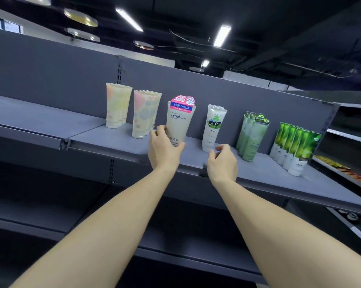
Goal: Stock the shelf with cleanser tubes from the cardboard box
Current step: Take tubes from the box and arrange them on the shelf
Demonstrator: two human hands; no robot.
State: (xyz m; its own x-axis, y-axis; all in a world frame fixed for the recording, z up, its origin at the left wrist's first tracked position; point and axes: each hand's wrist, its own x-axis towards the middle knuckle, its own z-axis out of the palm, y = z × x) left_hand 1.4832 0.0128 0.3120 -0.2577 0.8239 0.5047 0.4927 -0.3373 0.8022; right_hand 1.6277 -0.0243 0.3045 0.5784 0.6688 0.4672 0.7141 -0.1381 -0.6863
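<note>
A cream Facial Cleanser tube (180, 121) with a pink and blue top label stands upright on the grey shelf (121, 140), cap down. My left hand (164, 149) is closed around its lower part. My right hand (223, 161) hovers just right of it, fingers curled and apart, holding nothing, close to the base of a white tube row with a green picture (214, 126). The cardboard box is out of sight.
Other rows stand on the same shelf: pastel yellow tubes (117, 107), pastel pink tubes (144, 114), pale green tubes (251, 136) and bright green tubes (296, 147). Grey back panel (175, 86) behind them. Lower shelves below; a side shelf (347, 173) at right holds packets.
</note>
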